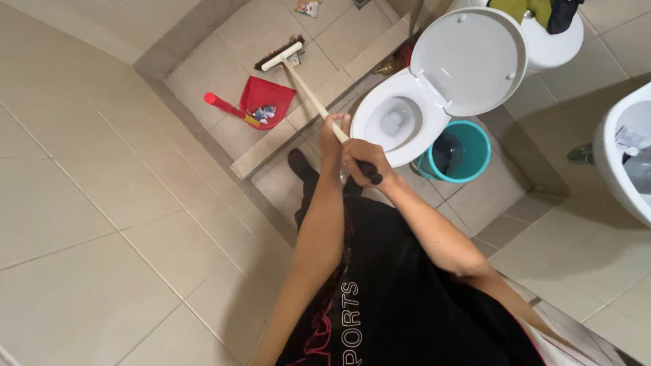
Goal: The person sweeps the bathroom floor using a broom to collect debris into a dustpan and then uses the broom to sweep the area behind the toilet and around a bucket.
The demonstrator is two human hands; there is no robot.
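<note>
While both arms reach forward from the black shirt (pixel 400 298), the right hand (pixel 364 160) is clenched around the dark grip at the near end of the broom's pale handle (pixel 308 88), and the left hand (pixel 333 133) is closed on the same handle just above it, the two nearly touching. The stick runs away from the person, slanting up and left across a raised tile kerb (pixel 298 132), to the broom head (pixel 279 53), which rests bristles-down on the sunken tiled floor beyond.

Just left of the head lies a red dustpan (pixel 266 100) with a red handle, already holding a small heap of scraps (wrappers, by the look). My judgement: with the hands so close together, short pulls toward the pan would keep the head flat, and spreading the hands a little should give steadier control.

To the right stands a white toilet (pixel 393 122) with its lid (pixel 469 61) raised, a teal bucket (pixel 468 152) beside its base, and a white basin (pixel 624 156) at the frame's right edge.
</note>
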